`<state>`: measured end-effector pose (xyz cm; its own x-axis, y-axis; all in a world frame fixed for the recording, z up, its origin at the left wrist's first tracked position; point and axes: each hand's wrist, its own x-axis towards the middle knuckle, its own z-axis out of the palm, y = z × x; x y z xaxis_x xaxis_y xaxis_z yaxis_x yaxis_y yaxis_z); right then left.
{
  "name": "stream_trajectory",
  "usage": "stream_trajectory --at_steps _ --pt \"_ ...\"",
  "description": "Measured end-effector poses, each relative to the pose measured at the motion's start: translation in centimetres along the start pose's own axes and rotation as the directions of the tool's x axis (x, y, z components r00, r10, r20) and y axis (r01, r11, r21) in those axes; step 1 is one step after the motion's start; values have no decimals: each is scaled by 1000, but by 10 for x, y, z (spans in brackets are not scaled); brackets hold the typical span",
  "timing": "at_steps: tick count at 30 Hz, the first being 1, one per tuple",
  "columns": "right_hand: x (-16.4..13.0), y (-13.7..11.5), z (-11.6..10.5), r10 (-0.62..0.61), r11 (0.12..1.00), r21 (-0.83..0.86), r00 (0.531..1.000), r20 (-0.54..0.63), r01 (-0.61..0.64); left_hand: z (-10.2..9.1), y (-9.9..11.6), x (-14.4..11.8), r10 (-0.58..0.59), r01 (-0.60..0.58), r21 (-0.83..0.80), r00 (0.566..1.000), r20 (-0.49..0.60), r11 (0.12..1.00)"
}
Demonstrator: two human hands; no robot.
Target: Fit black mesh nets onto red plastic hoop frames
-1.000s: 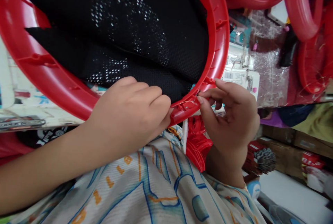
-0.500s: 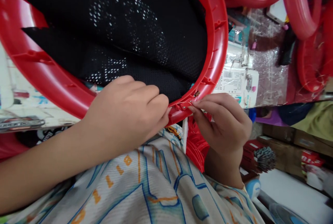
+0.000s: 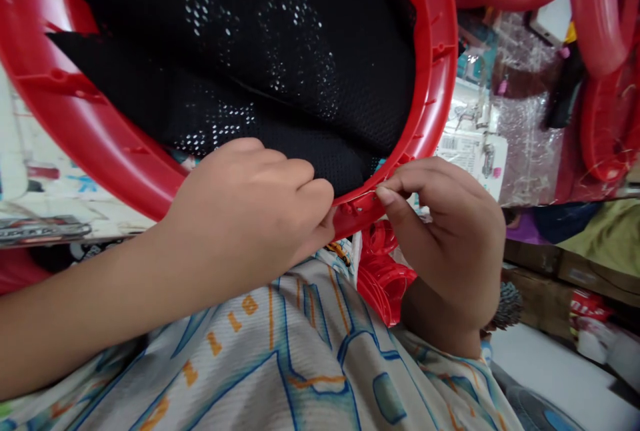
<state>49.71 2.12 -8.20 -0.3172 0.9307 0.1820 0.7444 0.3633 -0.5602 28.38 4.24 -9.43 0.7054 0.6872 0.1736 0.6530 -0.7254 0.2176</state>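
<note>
A large red plastic ring (image 3: 110, 157) with small ribs along its channel lies in front of me. Black perforated mesh fabric (image 3: 300, 104) is bunched inside it. My left hand (image 3: 255, 204) is closed on the ring's near edge, knuckles up, hiding that stretch of rim. Just to its right, my right hand (image 3: 445, 237) pinches the end of a thin, pale wire or thread (image 3: 364, 197) between thumb and forefinger. This strand runs along the rim toward my left fingers; its far end cannot be made out.
Other red curved plastic pieces (image 3: 595, 11) lie at the upper right, beside clear plastic wrapping (image 3: 530, 111) and a white device (image 3: 553, 17). More red parts (image 3: 383, 277) sit below the table edge. Cardboard boxes (image 3: 540, 291) stand at the right.
My right hand has drawn slightly right and up along the rim, still pinching the strand. My left hand keeps its hold, and the view has shifted a little.
</note>
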Motion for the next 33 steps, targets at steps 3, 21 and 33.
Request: stream_trajectory --at_steps 3,21,33 --pt "2 -1 -4 -29 1000 -9 999 32 29 -1 2 2 -86 87 -22 996 22 996" --pt "13 -9 -14 2 989 -146 977 213 30 -2 0 7 -96 101 -44 990 103 994" --pt "26 -11 -21 98 940 -339 935 341 25 -1 -6 -3 194 -195 0 979 64 981"
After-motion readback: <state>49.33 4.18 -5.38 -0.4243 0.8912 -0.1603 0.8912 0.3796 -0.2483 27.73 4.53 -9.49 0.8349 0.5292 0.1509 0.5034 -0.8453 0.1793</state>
